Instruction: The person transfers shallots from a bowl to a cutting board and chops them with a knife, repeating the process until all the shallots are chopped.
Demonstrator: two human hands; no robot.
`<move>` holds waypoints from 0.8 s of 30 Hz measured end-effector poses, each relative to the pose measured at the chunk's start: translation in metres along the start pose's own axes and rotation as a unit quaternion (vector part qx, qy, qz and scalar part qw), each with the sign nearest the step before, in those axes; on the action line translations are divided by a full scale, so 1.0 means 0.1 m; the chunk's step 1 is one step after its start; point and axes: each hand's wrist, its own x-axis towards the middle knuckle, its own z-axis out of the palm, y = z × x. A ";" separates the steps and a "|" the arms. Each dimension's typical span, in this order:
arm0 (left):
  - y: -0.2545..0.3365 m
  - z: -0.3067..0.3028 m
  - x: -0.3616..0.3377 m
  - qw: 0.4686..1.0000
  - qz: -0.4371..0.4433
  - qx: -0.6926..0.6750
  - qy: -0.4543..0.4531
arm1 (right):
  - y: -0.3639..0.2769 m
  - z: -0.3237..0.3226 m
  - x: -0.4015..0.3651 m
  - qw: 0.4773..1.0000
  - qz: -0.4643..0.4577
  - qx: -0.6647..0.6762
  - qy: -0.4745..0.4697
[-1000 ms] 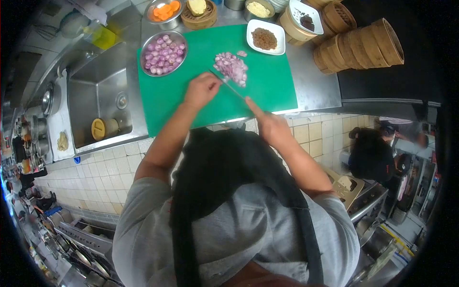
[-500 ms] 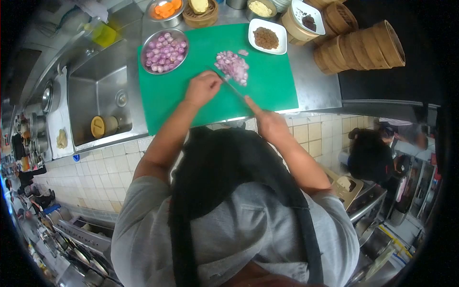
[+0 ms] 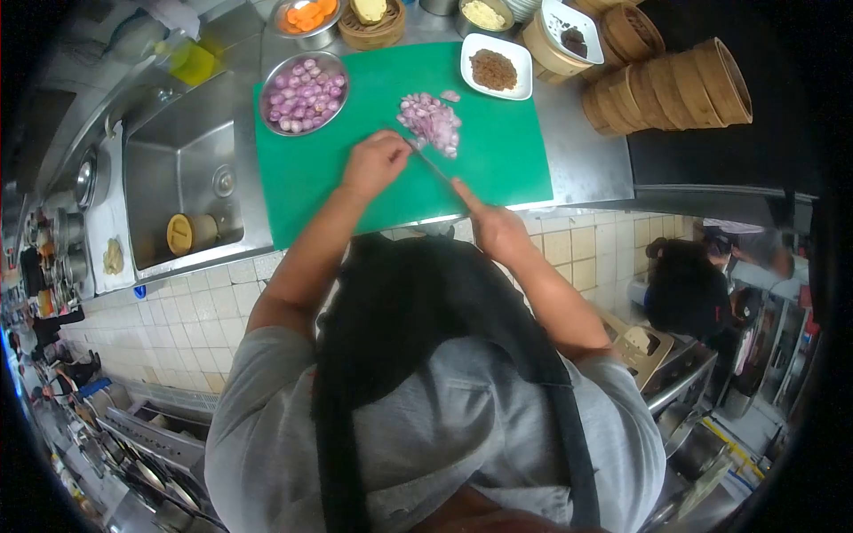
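My right hand (image 3: 500,231) grips a knife (image 3: 433,166), index finger stretched along the top of its handle end. The blade points up and left across the green cutting board (image 3: 355,213). At its tip, my left hand (image 3: 379,163) is closed, fingers curled down on the board; whatever they hold is hidden beneath them. Just beyond the blade lies a pile of chopped purple shallots (image 3: 431,123), with one loose piece (image 3: 450,96) behind it. A metal bowl (image 3: 267,108) of whole peeled shallots (image 3: 306,96) rests on the board's far left corner.
A white dish (image 3: 525,87) of brown minced food sits at the board's far right. Behind are a bowl of carrot slices (image 3: 306,16) and a bamboo steamer (image 3: 373,37). Stacked steamers (image 3: 666,89) lie right; a sink (image 3: 182,151) is left. Another person (image 3: 689,284) is at right.
The knife's blade has shifted very slightly near my left fingers, where a small pale bit now shows by the tip. Both hands stay in nearly the same place.
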 end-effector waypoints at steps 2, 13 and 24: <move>0.02 0.00 0.01 1.000 0.001 0.012 -0.010 | 0.00 -0.06 0.02 1.000 0.025 0.002 -0.018; 0.05 0.01 0.10 0.994 0.017 0.087 -0.064 | -0.10 -0.27 0.01 0.996 0.063 -0.014 -0.054; -0.05 0.01 0.08 0.995 0.046 0.071 -0.060 | -0.15 -0.16 -0.09 0.998 -0.001 -0.059 0.011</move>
